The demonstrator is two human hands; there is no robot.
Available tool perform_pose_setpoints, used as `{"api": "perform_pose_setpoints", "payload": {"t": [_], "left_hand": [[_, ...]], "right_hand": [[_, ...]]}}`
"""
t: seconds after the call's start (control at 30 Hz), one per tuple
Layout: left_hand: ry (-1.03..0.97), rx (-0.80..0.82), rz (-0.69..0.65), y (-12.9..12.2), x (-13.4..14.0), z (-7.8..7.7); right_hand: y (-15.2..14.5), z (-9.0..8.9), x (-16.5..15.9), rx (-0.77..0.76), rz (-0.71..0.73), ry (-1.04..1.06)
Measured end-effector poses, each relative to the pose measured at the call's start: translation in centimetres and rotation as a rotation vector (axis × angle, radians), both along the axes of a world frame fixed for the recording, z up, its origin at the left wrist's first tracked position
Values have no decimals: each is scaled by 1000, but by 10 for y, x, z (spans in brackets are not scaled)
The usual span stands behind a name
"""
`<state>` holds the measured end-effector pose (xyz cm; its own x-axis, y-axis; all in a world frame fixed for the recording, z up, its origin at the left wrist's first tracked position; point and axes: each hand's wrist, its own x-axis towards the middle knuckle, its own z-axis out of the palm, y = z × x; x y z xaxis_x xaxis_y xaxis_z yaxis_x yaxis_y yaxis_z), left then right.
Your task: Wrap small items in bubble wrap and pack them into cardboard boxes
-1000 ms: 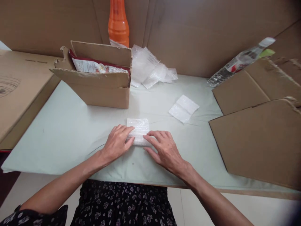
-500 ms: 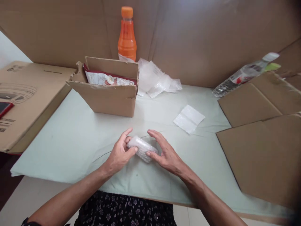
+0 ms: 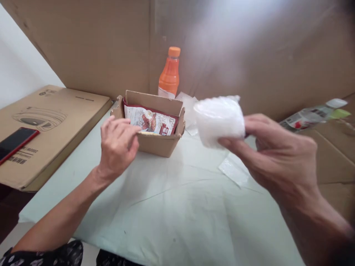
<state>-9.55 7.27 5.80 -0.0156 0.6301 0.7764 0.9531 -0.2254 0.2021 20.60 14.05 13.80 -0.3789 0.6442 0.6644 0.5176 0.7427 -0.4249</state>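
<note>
In my right hand (image 3: 283, 159) is a short, rounded bundle of bubble wrap (image 3: 219, 122), held up above the table between thumb and fingers. Whatever the wrap encloses is hidden. My left hand (image 3: 118, 146) is at the near left corner of a small open cardboard box (image 3: 159, 146), its fingers bent over the near wall and its thumb outside. Inside the box stands a red and white printed food packet (image 3: 151, 120). The bundle is apart from the box, up and to its right.
An orange drink bottle (image 3: 169, 75) stands behind the box. Bubble wrap sheets (image 3: 188, 105) lie beside it, and another sheet (image 3: 234, 170) lies below my right hand. A flat carton (image 3: 63, 129) with a phone (image 3: 19, 142) is at left. A clear bottle (image 3: 307, 116) leans at right.
My right hand has lifted the bubble-wrapped bundle off the table, up toward the camera. My left hand has let go of it and moved left to the box. The view has shifted.
</note>
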Motion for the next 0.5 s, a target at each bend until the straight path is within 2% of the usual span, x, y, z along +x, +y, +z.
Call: {"api": "perform_pose_setpoints", "payload": {"t": [0.07,0.13,0.2,0.27,0.33,0.43,0.5], "left_hand": [[27,24,-32,-6,-1,-12],[33,64,-56,-13,1,-22],[27,70,-65,-16,1,-26],[19,58,-62,-14,-1,-25],[16,54,-64,-8,-3,-21],[19,53,-86,3,-5,-13],[-22,55,-59,9,-7,-8]], "right_hand": [[25,22,-37,76,50,-139],[51,29,-79,72,117,-340],[74,23,-120,52,140,-585],[89,8,-155,27,155,-832],[97,-8,-182,-20,230,-1021],[100,-20,-205,-100,346,-1179],[99,-15,-207,-131,346,-1198]]}}
